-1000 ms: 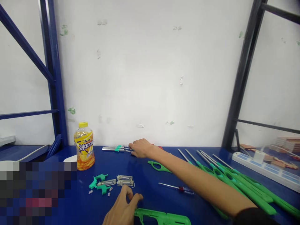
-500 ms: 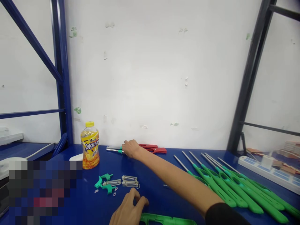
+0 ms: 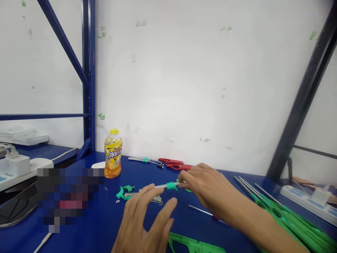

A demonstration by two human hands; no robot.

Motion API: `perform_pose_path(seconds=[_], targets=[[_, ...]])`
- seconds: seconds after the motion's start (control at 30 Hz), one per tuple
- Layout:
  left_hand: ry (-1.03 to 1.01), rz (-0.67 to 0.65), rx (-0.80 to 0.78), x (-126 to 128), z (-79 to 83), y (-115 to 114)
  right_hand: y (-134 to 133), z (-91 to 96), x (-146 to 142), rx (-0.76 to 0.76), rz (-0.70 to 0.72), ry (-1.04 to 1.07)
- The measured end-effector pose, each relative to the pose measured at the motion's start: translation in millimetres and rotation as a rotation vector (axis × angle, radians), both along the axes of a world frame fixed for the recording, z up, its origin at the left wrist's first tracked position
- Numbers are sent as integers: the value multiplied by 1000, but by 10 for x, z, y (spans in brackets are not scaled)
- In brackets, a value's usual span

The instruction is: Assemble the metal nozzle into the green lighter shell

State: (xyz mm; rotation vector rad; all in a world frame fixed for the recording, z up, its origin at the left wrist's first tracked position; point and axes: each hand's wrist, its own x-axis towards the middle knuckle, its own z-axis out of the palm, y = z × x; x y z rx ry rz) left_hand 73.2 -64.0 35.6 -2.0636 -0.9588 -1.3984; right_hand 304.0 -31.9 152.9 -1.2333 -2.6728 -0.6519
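Metal tube beyond the green handle shell looks light, stiff, slick, best held by its teal collar; my right hand pinches its end, my left hand spreads wide.

The yellow label on the yellow-capped bottle is showing large white Chinese characters, edged in dark and slanting upward; the first two are reading 冰红, while a third is curving out of sight at the right. Smaller dark characters are standing above them, seemingly a brand line, but too small to read surely.
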Motion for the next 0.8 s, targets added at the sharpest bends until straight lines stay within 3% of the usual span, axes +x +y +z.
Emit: perform_pose_path(seconds=[0.1,0.17,0.27,0.37,0.43,0.6,0.8], targets=[[118,-83,-3,-23,-23,90,-390,-269,102,51,80,73],[192,-173,-41,-34,-66,146,-522,-433,106,195,177,197],[214,-269,-109,-69,-118,181,-581,-570,80,268,193,270],[196,-310,-174,-141,-139,179,-563,-589,68,256,155,303],[183,-331,-225,-190,-148,182,-542,-571,71,167,152,319],[170,-399,-341,-235,-173,233,-507,-495,86,-226,63,354],[211,-521,-442,-244,-115,292,-506,-460,69,-314,3,344]])
